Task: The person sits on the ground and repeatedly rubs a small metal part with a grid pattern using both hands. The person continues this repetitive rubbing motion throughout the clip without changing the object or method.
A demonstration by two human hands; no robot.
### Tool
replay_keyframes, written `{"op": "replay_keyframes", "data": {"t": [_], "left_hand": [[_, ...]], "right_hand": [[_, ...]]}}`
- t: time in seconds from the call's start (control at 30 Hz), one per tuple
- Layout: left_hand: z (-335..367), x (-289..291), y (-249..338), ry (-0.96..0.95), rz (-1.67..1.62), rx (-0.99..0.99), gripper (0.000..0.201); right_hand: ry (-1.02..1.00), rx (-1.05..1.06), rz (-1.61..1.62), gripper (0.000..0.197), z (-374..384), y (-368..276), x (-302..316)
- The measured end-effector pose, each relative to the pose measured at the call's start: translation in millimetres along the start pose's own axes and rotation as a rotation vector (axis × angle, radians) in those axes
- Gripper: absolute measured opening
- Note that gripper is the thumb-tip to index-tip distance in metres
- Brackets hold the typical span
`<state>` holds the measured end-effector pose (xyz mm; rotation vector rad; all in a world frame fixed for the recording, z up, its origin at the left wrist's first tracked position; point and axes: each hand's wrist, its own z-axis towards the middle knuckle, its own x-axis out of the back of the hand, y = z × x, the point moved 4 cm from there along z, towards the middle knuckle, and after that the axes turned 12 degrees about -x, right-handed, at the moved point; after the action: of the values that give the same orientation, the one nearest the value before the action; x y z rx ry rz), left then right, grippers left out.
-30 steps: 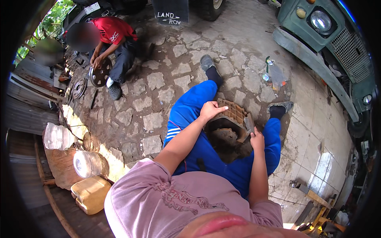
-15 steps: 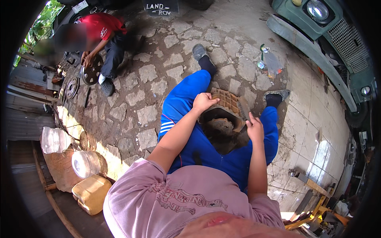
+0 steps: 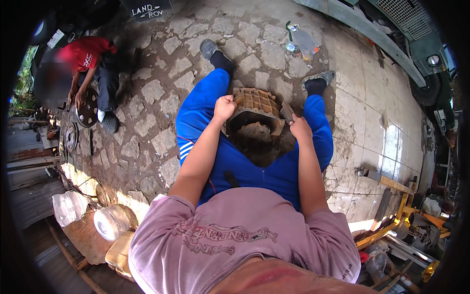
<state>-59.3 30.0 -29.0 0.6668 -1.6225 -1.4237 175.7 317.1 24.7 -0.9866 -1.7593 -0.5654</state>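
Note:
Between my spread legs stands a rusty-brown, ribbed metal housing, its dark hollow side facing me. My left hand is closed at the housing's upper left edge and appears to grip it; its fingertips are partly hidden. In my right hand is a narrow brush, held by its near end. The brush lies against or right beside the housing's right side; I cannot tell whether it touches. Inside the opening a rough, rounded metal part shows.
At the far left a crouching person in a red shirt holds a round metal disc. Clear plastic containers and a yellowish jerrycan stand left. A plastic bag lies ahead. A vehicle bumper juts in upper right.
The whole view has swung, so the housing, my legs and the other person appear farther left and higher. Both hands stay at the housing, the brush still in my right.

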Motion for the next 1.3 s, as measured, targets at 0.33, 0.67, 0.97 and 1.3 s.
{"op": "replay_keyframes", "data": {"t": [0.33, 0.67, 0.97, 1.3], "left_hand": [[-7.9, -3.5, 21.6, -0.059, 0.122, -0.028, 0.028], [-12.1, -11.6, 19.7, -0.114, 0.206, -0.089, 0.023], [-7.2, 5.9, 7.0, 0.046, 0.125, -0.013, 0.023], [-1.8, -6.4, 27.6, 0.029, 0.178, -0.051, 0.021]], "right_hand": [[-0.023, -0.028, 0.091, 0.053, 4.3, 21.5, -8.0], [-0.055, 0.072, 0.484, 0.053, 35.2, 33.3, -41.5], [-0.564, -0.245, 0.464, 0.071, 36.3, 38.0, -125.9], [-0.466, 0.268, -0.169, 0.047, 109.1, 77.1, -241.6]]}}
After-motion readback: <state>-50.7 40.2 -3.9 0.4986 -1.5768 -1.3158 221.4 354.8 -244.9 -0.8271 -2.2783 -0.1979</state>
